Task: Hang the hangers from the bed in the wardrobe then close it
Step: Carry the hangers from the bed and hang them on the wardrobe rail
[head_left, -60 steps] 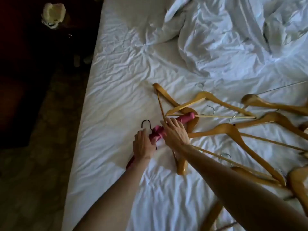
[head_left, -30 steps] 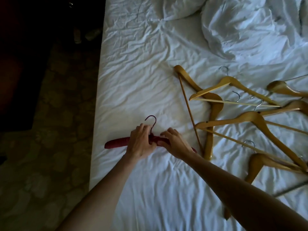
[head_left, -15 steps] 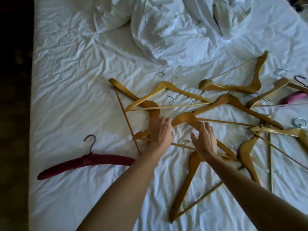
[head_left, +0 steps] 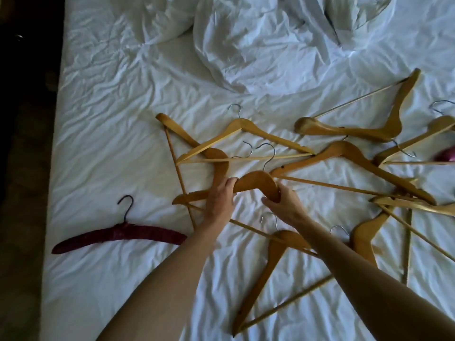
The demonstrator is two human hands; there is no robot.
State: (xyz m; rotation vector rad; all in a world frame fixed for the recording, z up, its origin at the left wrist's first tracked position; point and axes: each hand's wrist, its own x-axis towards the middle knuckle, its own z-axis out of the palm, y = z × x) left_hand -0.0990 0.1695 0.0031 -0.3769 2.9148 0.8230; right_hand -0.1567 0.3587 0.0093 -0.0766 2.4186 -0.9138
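Observation:
Several wooden hangers lie tangled on the white bed sheet [head_left: 128, 99]. My left hand [head_left: 220, 199] and my right hand [head_left: 285, 205] both grip one wooden hanger [head_left: 256, 184] near its middle, one on each side of its metal hook. A dark red padded hanger [head_left: 118, 236] lies alone at the left, near the bed's edge. Another wooden hanger [head_left: 268, 262] lies under my right forearm. Part of a pink padded hanger [head_left: 446, 155] shows at the right edge. No wardrobe is in view.
A rumpled white duvet [head_left: 258, 45] is bunched at the far side of the bed. The dark floor [head_left: 22, 193] runs along the bed's left edge. More wooden hangers [head_left: 357, 130] spread to the right.
Both hands let go of the red padded hanger, left it at the left side of the bed, moved right to the wooden pile and took hold of one wooden hanger.

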